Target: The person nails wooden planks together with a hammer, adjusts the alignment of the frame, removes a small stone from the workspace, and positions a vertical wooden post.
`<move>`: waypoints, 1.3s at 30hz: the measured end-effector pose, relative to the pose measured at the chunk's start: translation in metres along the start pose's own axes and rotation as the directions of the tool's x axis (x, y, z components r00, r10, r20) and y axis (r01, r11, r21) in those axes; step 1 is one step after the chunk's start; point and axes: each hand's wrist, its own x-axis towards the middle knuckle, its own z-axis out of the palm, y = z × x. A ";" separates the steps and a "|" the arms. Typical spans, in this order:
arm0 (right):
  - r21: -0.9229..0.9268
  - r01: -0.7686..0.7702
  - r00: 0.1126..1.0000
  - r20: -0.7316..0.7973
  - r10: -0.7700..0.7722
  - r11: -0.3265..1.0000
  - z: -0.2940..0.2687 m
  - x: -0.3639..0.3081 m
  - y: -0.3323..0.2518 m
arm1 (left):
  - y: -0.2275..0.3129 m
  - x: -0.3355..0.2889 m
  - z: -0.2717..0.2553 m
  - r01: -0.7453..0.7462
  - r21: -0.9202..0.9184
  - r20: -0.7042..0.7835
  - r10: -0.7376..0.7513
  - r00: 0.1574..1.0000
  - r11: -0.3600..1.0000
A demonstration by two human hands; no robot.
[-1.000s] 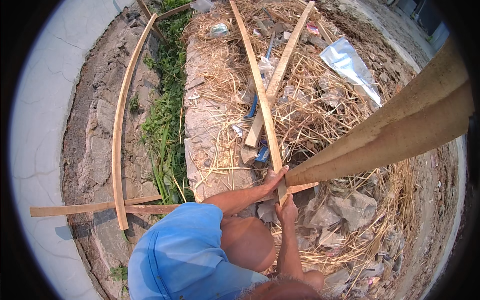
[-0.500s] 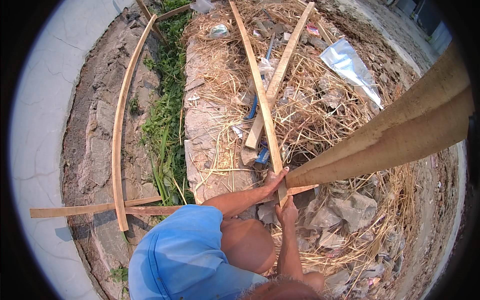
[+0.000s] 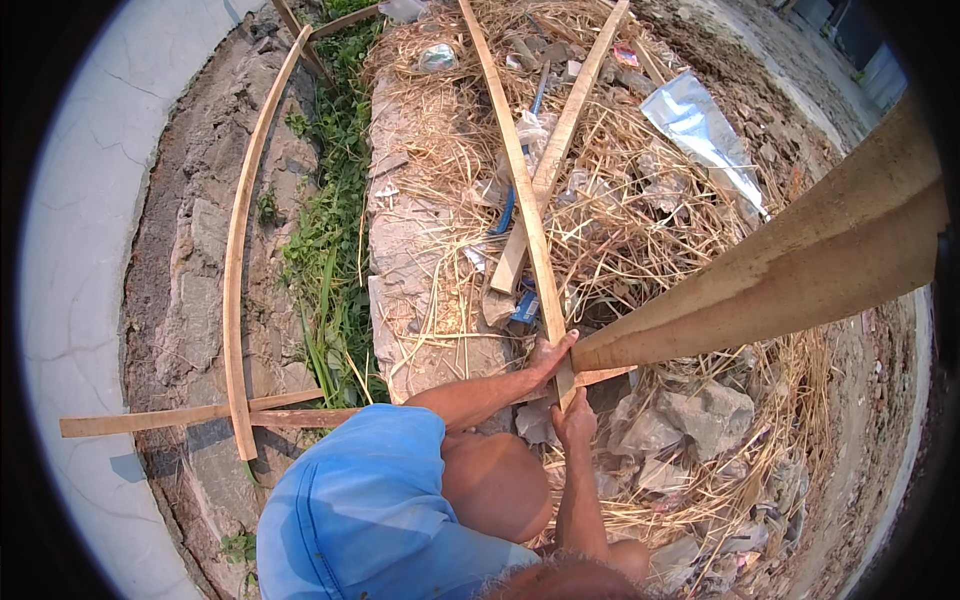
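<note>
My left hand (image 3: pixel 548 362) grips a long, narrow wooden strip (image 3: pixel 512 165) near its lower end, the thumb lying over its face. Just below, my right hand (image 3: pixel 574 422) closes around the tip of the same strip. From there the strip runs away to the top of the view. Beside my left hand is the narrow-looking end of a large wooden beam (image 3: pixel 770 265), which widens toward the upper right. Under the strip, a crosswise plank (image 3: pixel 608 376) shows partly at my hands. My fingers' undersides are hidden.
Another wooden strip (image 3: pixel 565 135) crosses under the held one. A long strip (image 3: pixel 238 260) lies at left over a crosswise board (image 3: pixel 130 424). Dry straw (image 3: pixel 640 240), rubble (image 3: pixel 705 418), a silver sheet (image 3: pixel 695 125) and green plants (image 3: pixel 330 260) surround the concrete ledge (image 3: pixel 405 235).
</note>
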 end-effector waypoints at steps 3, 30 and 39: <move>-0.004 0.004 1.000 -0.008 -0.004 1.000 0.001 0.004 0.001 | 0.010 -0.003 0.001 0.001 -0.002 0.016 -0.001 1.000 1.000; -0.005 0.003 1.000 -0.007 -0.003 1.000 -0.007 0.005 0.002 | -0.005 0.009 0.005 0.020 -0.008 -0.013 -0.021 1.000 1.000; -0.025 -0.007 1.000 0.003 0.007 1.000 -0.001 0.007 0.005 | 0.003 -0.001 0.007 -0.016 0.019 -0.060 0.017 0.998 1.000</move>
